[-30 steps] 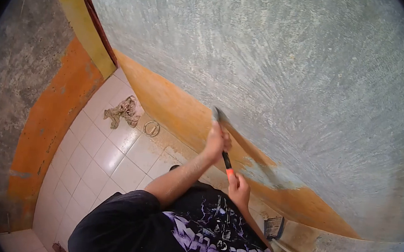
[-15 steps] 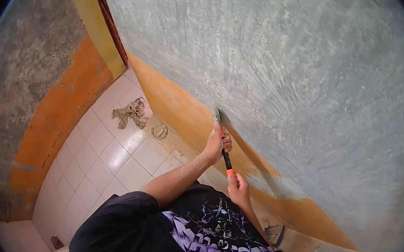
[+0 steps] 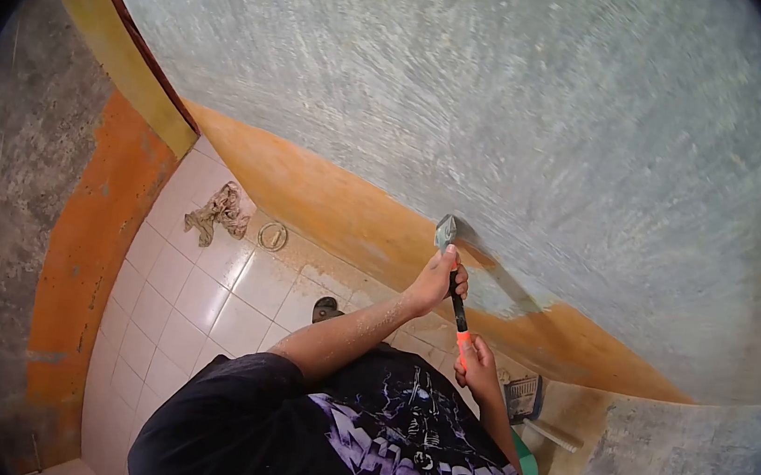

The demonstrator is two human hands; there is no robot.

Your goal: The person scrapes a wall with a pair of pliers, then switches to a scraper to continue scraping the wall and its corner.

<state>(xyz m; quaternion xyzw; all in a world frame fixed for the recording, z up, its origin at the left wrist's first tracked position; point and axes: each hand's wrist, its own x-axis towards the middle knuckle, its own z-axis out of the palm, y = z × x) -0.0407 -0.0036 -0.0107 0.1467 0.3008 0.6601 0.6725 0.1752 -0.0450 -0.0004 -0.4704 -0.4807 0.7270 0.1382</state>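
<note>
A scraper [image 3: 459, 310] with a black and orange handle and a grey metal head is held in both hands, its head up against the wall [image 3: 545, 115]. My left hand [image 3: 435, 279] is wrapped round the upper handle just below the head. Pale dust speckles my left forearm. Lower down, my right hand [image 3: 477, 361] grips the orange end of the handle. The head meets the wall close to where grey scraped surface borders an orange painted band [image 3: 313, 173]; a patch in that band is bared to grey.
On the tiled floor [image 3: 176, 299] lie a crumpled cloth [image 3: 219, 213] and a ring-shaped roll [image 3: 273, 236], with dust along the wall base. A dark shoe [image 3: 327, 308] shows beside my left arm. At right are a dark slatted object [image 3: 524, 396] and something green [image 3: 526, 456].
The scraper and both hands have shifted right along the wall, with the head now near the bared patch. My view has moved too, and the shoe and green object have come into sight.
</note>
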